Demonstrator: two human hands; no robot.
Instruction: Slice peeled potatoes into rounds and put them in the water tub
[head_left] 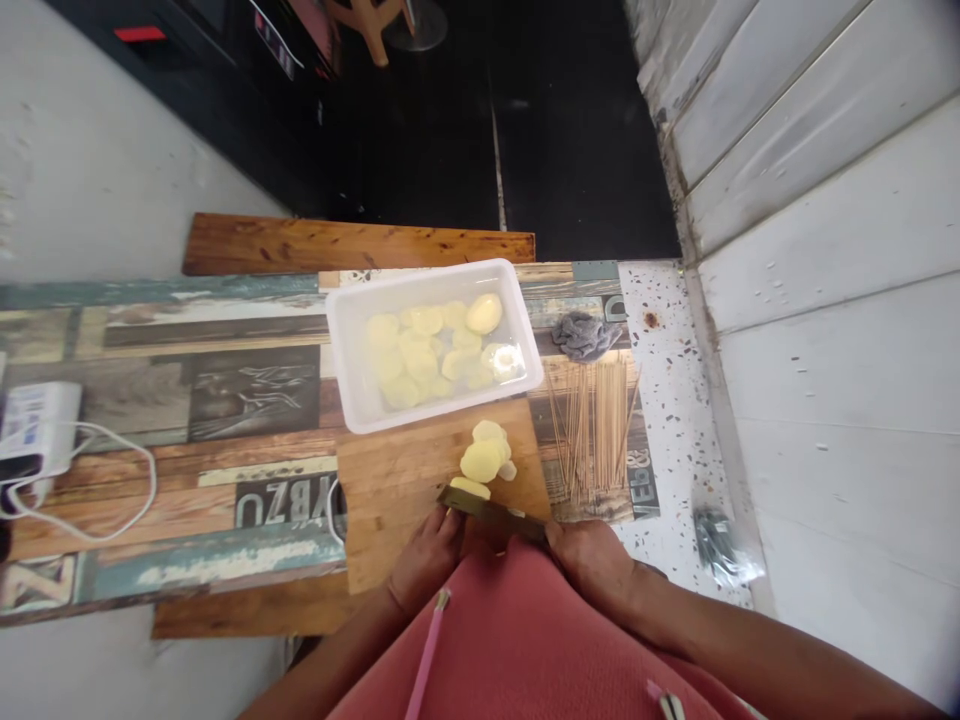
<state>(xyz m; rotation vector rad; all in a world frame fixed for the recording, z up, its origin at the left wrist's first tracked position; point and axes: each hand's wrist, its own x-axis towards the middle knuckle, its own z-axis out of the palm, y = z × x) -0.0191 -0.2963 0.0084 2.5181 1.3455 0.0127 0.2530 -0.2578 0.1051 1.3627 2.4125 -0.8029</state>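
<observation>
My right hand (592, 562) is wrapped round the handle of a knife (495, 512). The knife's dark blade points left across the near part of a wooden cutting board (375, 515). My left hand (429, 556) is closed at the blade's tip, on the potato (470, 488), whose pale cut part shows just beyond the blade. Its fingertips are partly hidden by the knife and the red shirt. Several potato slices (484, 458) lie overlapped on the board past the blade. Beyond them stands a white plastic tub (341, 375) with peeled potatoes and slices in water.
Right of the tub are a crumpled grey cloth (583, 336) and many thin wooden skewers (600, 425). A white power strip (41, 425) with cables lies far left. A white tiled wall (847, 380) bounds the right side, with a plastic bag (724, 548) beside it.
</observation>
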